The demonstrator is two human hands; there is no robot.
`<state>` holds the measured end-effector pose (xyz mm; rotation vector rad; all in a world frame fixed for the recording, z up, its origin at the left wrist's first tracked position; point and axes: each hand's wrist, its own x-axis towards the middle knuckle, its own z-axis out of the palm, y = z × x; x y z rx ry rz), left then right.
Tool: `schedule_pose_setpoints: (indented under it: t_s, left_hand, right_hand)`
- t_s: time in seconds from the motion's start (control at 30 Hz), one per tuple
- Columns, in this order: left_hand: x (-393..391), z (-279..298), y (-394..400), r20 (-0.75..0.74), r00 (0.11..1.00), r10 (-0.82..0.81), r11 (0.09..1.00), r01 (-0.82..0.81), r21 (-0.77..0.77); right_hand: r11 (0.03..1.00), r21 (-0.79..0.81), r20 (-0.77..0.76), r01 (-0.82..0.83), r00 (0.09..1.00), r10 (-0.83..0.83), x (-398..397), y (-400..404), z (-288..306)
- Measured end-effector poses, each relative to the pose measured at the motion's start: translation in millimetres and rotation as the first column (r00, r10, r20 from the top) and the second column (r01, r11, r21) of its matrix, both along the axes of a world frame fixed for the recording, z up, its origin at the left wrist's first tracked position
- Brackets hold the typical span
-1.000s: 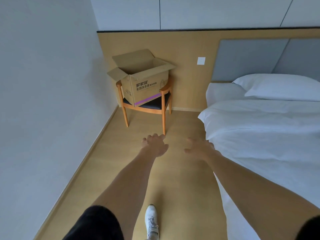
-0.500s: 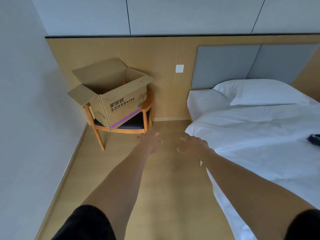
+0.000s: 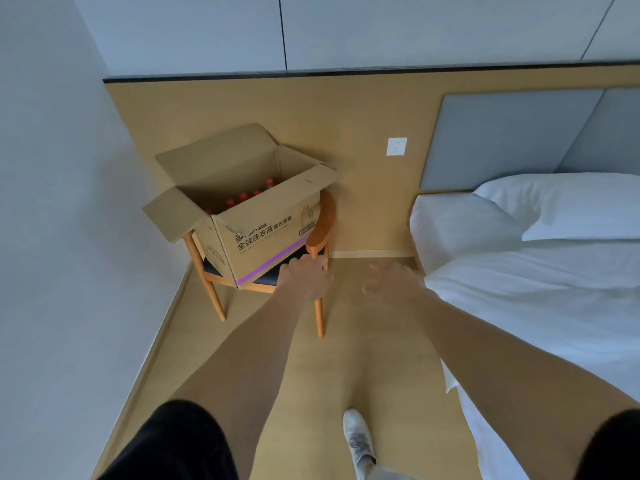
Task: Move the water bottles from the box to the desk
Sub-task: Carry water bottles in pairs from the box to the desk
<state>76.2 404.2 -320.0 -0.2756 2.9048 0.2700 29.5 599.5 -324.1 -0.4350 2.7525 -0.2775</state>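
Note:
An open cardboard box with printed lettering and a purple stripe sits on a wooden chair in the room's corner. Inside it stand several water bottles with red caps; only their tops show. My left hand is stretched forward, empty, in front of the box's lower right corner, fingers loosely bent. My right hand reaches out beside it over the floor, fingers spread and slightly curled, holding nothing. No desk is in view.
A bed with white sheets and a pillow fills the right side. A white wall runs along the left, a wood-panelled wall with a socket behind. My white shoe steps on the wooden floor.
I have walked closer to the box: it looms larger and the red bottle caps inside now show. Both arms stay stretched forward, hands empty.

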Motion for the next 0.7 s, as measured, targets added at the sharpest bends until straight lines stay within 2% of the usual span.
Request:
schedule_pose_setpoints:
  t_s: [0.33, 0.47, 0.6, 0.7]
  left_hand:
    - [-205, 3, 19, -0.006, 0.995, -0.098, 0.992, 0.097, -0.081]
    - [-295, 19, 40, -0.038, 0.993, -0.110, 0.992, 0.107, -0.066]
    - [-359, 17, 59, -0.027, 0.992, -0.127, 0.990, 0.125, -0.058]
    - [-413, 23, 71, -0.072, 0.984, -0.161, 0.986, 0.159, -0.045]
  right_hand:
    - [0.996, -0.035, -0.041, 0.085, 0.995, -0.087, -182, 30, -1]
    - [0.988, -0.073, -0.078, 0.138, 0.987, -0.143, -268, 56, 11]
    - [0.980, -0.088, -0.090, 0.177, 0.979, -0.185, -322, 79, 10]
    - [0.978, -0.081, -0.129, 0.194, 0.971, -0.204, -361, 96, 19]
